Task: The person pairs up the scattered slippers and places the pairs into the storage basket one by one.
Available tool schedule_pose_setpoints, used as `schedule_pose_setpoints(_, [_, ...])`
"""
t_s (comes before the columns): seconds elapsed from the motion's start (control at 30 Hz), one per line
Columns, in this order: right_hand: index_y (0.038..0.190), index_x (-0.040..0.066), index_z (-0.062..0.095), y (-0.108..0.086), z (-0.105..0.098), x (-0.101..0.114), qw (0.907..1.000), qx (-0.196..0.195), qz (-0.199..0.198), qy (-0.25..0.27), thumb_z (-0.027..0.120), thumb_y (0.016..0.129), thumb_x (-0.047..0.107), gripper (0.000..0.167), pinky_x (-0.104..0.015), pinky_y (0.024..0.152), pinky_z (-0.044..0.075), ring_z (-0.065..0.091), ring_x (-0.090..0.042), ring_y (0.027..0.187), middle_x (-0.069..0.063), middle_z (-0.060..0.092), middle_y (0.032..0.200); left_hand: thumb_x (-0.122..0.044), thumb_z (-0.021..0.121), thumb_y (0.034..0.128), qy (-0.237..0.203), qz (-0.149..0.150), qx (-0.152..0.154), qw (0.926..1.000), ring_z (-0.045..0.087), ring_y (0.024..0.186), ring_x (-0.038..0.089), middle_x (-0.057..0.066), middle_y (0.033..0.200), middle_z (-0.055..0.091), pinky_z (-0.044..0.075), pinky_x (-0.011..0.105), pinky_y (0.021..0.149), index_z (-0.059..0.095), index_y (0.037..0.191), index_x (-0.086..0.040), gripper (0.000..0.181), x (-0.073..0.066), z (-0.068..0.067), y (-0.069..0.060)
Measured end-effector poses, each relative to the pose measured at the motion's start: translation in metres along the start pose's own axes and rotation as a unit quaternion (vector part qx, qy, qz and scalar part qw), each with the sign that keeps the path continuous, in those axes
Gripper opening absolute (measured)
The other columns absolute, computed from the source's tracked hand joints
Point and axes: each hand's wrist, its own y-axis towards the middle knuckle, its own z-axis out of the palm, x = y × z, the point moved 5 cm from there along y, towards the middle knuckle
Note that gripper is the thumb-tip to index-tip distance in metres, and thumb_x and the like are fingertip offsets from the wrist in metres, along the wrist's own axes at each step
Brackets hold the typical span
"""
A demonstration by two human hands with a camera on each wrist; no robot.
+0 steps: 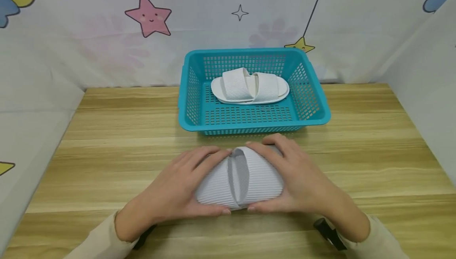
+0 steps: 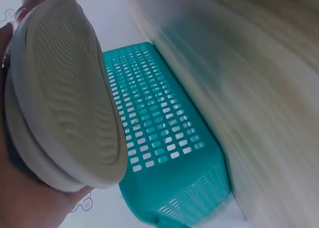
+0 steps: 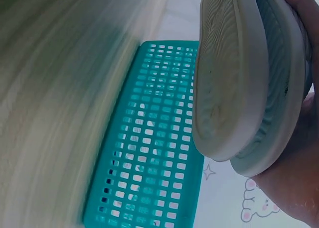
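Both hands grip a pair of light grey ribbed slippers (image 1: 265, 178), one nested against the other, in front of the basket. My left hand (image 1: 185, 180) holds one end, fingers over the far side and thumb along the near side. At the other end, my right hand (image 1: 297, 176) grips in the same way. Both wrist views show the bare soles, so the pair is off the table; the sole (image 2: 75, 88) faces down in the left wrist view, and two stacked soles (image 3: 232, 83) appear in the right wrist view.
Behind the slippers, a teal plastic basket (image 1: 256, 128) with perforated sides stands on the wooden table (image 1: 117, 144). White slippers (image 1: 236, 87) lie inside it, soles down. A white cloth (image 1: 213, 21) printed with stars hangs at the back and sides.
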Motion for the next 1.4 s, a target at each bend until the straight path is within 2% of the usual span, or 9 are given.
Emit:
schedule_pose_setpoints(0.27, [0.155,0.023,0.053,-0.004,-0.011,-0.006,0.9999,-0.004,0.010,0.001,0.093,0.060,0.074,0.114,-0.045,0.091,0.056,0.054,-0.021,0.121,-0.005,0.054,0.139,-0.078,0.052,0.0971,-0.005,-0.009,-0.005,0.9999,0.056,0.138,0.025,0.001,0.155,0.053,0.049,0.050,0.110,0.045,0.161,-0.020,0.086,0.007,-0.015,-0.003])
schedule_pose_setpoints(0.37, [0.155,0.023,0.053,-0.006,-0.016,-0.008,0.9999,-0.004,0.010,0.007,0.093,0.061,0.074,0.114,-0.043,0.091,0.055,0.054,-0.020,0.121,-0.004,0.054,0.139,-0.075,0.041,0.1022,-0.005,-0.012,-0.008,0.9999,0.051,0.143,0.025,0.001,0.158,0.050,0.045,0.051,0.114,0.044,0.161,-0.020,0.081,0.010,-0.018,-0.005])
schedule_pose_setpoints(0.53, [0.155,0.020,0.054,-0.009,-0.028,-0.014,0.9994,-0.008,0.010,0.032,0.096,0.061,0.069,0.114,-0.040,0.089,0.056,0.053,-0.017,0.123,-0.004,0.052,0.141,-0.065,0.028,0.1100,-0.003,-0.011,-0.036,0.9993,0.045,0.149,0.025,0.004,0.160,0.049,0.035,0.051,0.118,0.048,0.159,-0.014,0.074,0.014,-0.025,-0.006])
schedule_pose_setpoints(0.73, [0.155,0.018,0.054,-0.012,-0.043,-0.021,0.9991,-0.016,0.015,0.036,0.097,0.061,0.067,0.115,-0.035,0.091,0.052,0.050,-0.018,0.126,-0.006,0.051,0.144,-0.052,0.029,0.1146,-0.010,-0.039,-0.058,0.9975,0.037,0.155,0.029,0.008,0.167,0.041,0.031,0.057,0.122,0.045,0.161,-0.014,0.062,0.019,-0.028,-0.010])
schedule_pose_setpoints(1.0, [0.154,0.013,0.055,-0.013,-0.054,-0.032,0.9977,-0.033,0.009,0.058,0.100,0.060,0.061,0.115,-0.023,0.094,0.045,0.051,-0.017,0.122,-0.010,0.050,0.141,-0.046,0.032,0.1159,-0.003,-0.070,-0.083,0.9940,0.033,0.158,0.035,0.008,0.171,0.035,0.030,0.061,0.121,0.044,0.162,-0.012,0.058,0.025,-0.027,-0.014])
schedule_pose_setpoints(1.17, [0.154,0.010,0.055,-0.014,-0.058,-0.040,0.9975,-0.047,0.011,0.053,0.102,0.058,0.058,0.117,-0.019,0.096,0.043,0.053,-0.017,0.120,-0.012,0.052,0.138,-0.045,0.035,0.1158,0.003,-0.089,-0.069,0.9936,0.030,0.159,0.034,0.008,0.173,0.032,0.028,0.062,0.122,0.041,0.164,-0.012,0.059,0.030,-0.025,-0.018])
schedule_pose_setpoints(1.4, [0.155,0.012,0.054,-0.014,-0.061,-0.048,0.9973,-0.044,0.048,0.034,0.106,0.052,0.048,0.122,-0.020,0.095,0.043,0.052,-0.015,0.120,-0.012,0.050,0.138,-0.040,0.044,0.1145,0.020,-0.118,-0.035,0.9922,0.024,0.162,0.032,0.010,0.175,0.027,0.027,0.062,0.124,0.035,0.167,-0.011,0.060,0.035,-0.021,-0.023])
